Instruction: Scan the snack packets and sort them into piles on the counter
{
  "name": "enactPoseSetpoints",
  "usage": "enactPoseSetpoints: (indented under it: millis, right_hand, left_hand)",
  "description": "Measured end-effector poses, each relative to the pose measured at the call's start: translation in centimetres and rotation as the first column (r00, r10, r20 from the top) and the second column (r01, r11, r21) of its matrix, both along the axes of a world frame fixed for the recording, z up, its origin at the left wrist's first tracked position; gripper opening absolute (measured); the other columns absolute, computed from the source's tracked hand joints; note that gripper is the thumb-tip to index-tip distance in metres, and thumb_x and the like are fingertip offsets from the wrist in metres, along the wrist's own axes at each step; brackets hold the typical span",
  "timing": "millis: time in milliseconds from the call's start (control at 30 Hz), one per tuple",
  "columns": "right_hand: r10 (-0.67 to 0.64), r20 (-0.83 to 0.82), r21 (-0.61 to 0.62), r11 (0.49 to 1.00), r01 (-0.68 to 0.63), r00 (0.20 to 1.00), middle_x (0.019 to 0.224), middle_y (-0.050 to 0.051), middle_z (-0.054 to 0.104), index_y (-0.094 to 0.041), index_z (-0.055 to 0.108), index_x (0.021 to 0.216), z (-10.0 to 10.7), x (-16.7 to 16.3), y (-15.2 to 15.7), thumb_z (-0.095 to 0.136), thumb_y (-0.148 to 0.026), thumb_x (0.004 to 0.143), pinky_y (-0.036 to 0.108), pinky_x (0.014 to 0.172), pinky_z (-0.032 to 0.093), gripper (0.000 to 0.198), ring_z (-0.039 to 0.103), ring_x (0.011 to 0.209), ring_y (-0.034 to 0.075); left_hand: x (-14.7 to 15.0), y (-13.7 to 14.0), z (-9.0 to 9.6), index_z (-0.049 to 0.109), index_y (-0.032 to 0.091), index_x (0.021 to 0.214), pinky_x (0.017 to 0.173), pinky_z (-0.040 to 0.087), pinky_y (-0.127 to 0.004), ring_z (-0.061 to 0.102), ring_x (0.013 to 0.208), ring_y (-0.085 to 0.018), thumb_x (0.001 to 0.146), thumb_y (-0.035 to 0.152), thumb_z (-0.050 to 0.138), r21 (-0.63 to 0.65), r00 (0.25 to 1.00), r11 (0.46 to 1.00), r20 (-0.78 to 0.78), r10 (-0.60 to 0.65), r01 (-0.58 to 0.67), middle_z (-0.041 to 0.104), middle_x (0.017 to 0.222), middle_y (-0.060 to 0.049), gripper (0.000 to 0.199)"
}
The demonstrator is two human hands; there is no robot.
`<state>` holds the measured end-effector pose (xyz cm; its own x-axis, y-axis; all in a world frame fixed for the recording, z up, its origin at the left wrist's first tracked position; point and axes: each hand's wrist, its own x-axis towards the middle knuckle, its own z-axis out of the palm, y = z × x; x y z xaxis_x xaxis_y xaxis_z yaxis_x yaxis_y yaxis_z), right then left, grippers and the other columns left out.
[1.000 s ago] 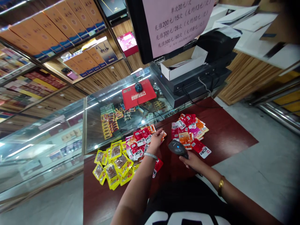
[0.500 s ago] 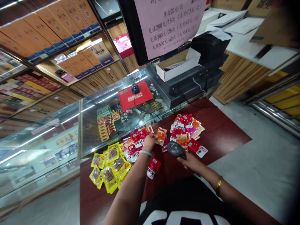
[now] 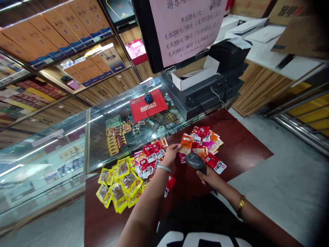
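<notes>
Between the thumb and fingers of my left hand is an orange snack packet, held in front of a barcode scanner. My right hand is wrapped around the handle of that dark barcode scanner, its head tilted toward the packet. Beyond the scanner lies a pile of red, orange and pink snack packets. A second pile of red and white packets sits left of my left hand, and yellow-edged packets are heaped farther left. One red packet lies partly behind my left wrist.
The dark red tabletop adjoins a glass display counter. On the glass are a red mouse pad with a mouse, and a monitor bearing a paper sign. A white open box rests below the monitor.
My left hand has moved right with the orange packet, bringing it closer to the scanner and the right-hand pile. The scanner has shifted only slightly, and its blue light no longer shows.
</notes>
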<state>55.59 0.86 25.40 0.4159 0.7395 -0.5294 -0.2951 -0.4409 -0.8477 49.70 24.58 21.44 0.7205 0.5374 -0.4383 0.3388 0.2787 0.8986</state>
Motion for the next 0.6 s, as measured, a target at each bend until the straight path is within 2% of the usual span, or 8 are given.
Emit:
enactPoseSetpoints:
  millis: [33,100,200,267,333,400,500,600]
  right_hand:
    - [-0.022,-0.003,-0.002,1.000,0.022,1.000,0.046,-0.011,0.047,-0.019,0.050,0.098,-0.2,0.1,-0.2,0.063,-0.063,0.074,0.023,0.041,0.034,0.052,0.044,0.037,0.010]
    - [-0.046,-0.014,-0.012,0.999,0.046,0.999,0.045,-0.012,0.045,-0.020,0.050,0.097,-0.5,0.1,-0.4,0.063,-0.064,0.073,0.023,0.041,0.034,0.052,0.043,0.036,0.010]
    - [-0.052,-0.014,-0.034,0.998,0.052,0.999,0.047,-0.012,0.045,-0.020,0.050,0.100,-0.7,0.1,-0.8,0.064,-0.065,0.071,0.024,0.041,0.035,0.055,0.043,0.036,0.011]
    - [-0.061,-0.013,-0.044,0.997,0.061,0.998,0.048,-0.012,0.046,-0.019,0.050,0.105,-0.8,0.0,-1.2,0.064,-0.065,0.071,0.025,0.041,0.036,0.059,0.044,0.037,0.011]
    - [-0.077,-0.029,-0.050,0.996,0.076,0.997,0.050,-0.013,0.046,-0.018,0.048,0.111,-0.8,-0.2,-1.6,0.065,-0.065,0.071,0.024,0.041,0.036,0.064,0.044,0.037,0.011]
    - [-0.085,-0.052,-0.052,0.995,0.083,0.995,0.050,-0.013,0.045,-0.018,0.047,0.114,-0.8,-0.4,-2.0,0.066,-0.065,0.070,0.024,0.041,0.036,0.067,0.043,0.037,0.010]
    - [-0.104,-0.069,-0.066,0.993,0.100,0.992,0.049,-0.014,0.043,-0.017,0.047,0.114,-0.9,-0.7,-2.5,0.067,-0.066,0.069,0.023,0.040,0.035,0.069,0.041,0.036,0.009]
    - [-0.130,-0.063,-0.075,0.989,0.125,0.990,0.050,-0.014,0.042,-0.018,0.047,0.115,-1.0,-0.8,-2.7,0.067,-0.067,0.067,0.023,0.040,0.035,0.071,0.040,0.036,0.009]
  left_hand:
    - [0.4,-0.2,0.4,0.071,0.013,0.104,0.082,0.050,-0.033,0.065,0.087,-0.020,0.078,0.049,0.067,0.015,0.999,0.999,0.012,-0.050,0.050,0.074,0.094,-0.010,0.045]
    - [0.8,-0.6,0.8,0.068,0.015,0.110,0.089,0.047,-0.034,0.063,0.097,-0.023,0.081,0.046,0.065,0.197,0.986,0.975,-0.147,-0.073,0.102,0.072,0.104,-0.012,0.043]
    - [0.3,-1.5,0.7,0.062,0.014,0.113,0.097,0.040,-0.039,0.056,0.114,-0.030,0.073,0.040,0.074,0.512,0.828,0.815,-0.556,0.075,0.270,0.065,0.117,-0.017,0.049]
    - [-0.1,-2.6,0.1,0.056,0.013,0.120,0.099,0.038,-0.042,0.050,0.120,-0.034,0.067,0.041,0.079,0.577,0.706,0.710,-0.690,0.161,0.403,0.058,0.125,-0.020,0.064]
    - [-0.1,-3.9,-0.6,0.051,0.013,0.124,0.098,0.037,-0.042,0.048,0.122,-0.034,0.065,0.043,0.080,0.598,0.656,0.655,-0.727,0.200,0.462,0.054,0.129,-0.019,0.072]
    - [0.2,-4.9,-1.1,0.052,0.014,0.120,0.097,0.036,-0.042,0.047,0.122,-0.033,0.067,0.045,0.077,0.601,0.641,0.635,-0.738,0.209,0.485,0.054,0.129,-0.018,0.067]
    - [0.7,-5.4,-1.3,0.058,0.015,0.108,0.096,0.037,-0.041,0.048,0.121,-0.033,0.071,0.047,0.074,0.568,0.627,0.648,-0.759,0.176,0.506,0.057,0.125,-0.018,0.051]
    - [0.2,-4.6,-1.1,0.059,0.017,0.103,0.089,0.040,-0.037,0.058,0.110,-0.030,0.077,0.044,0.069,0.508,0.644,0.711,-0.758,0.101,0.486,0.066,0.110,-0.014,0.038]
